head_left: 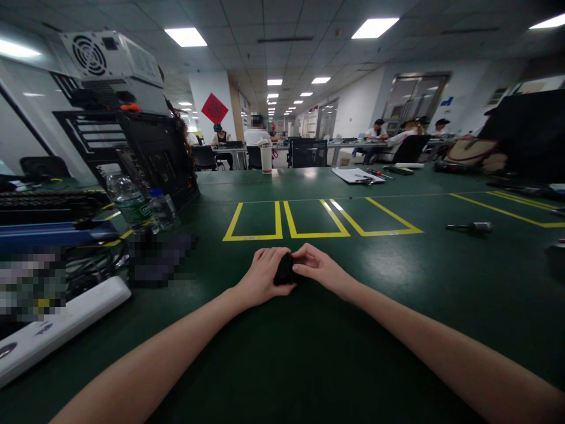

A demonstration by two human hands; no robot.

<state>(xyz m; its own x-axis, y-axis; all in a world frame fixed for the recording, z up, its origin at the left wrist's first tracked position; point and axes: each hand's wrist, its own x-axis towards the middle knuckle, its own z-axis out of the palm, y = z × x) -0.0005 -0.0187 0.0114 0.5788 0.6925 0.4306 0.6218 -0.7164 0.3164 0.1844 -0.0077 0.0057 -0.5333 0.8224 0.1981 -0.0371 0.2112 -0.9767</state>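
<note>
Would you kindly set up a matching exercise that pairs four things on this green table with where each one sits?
Things:
1. small black object
2. water bottles
3. screwdriver
4. clipboard

Places:
A. far side, beyond the yellow boxes
B. between the left hand and right hand
C. left, beside the computer case
D. right, lying alone

Pairs: 1-B, 2-C, 3-D, 4-A

Black object (pixel 285 271), green yellow-lined table (pixel 397 277)
</note>
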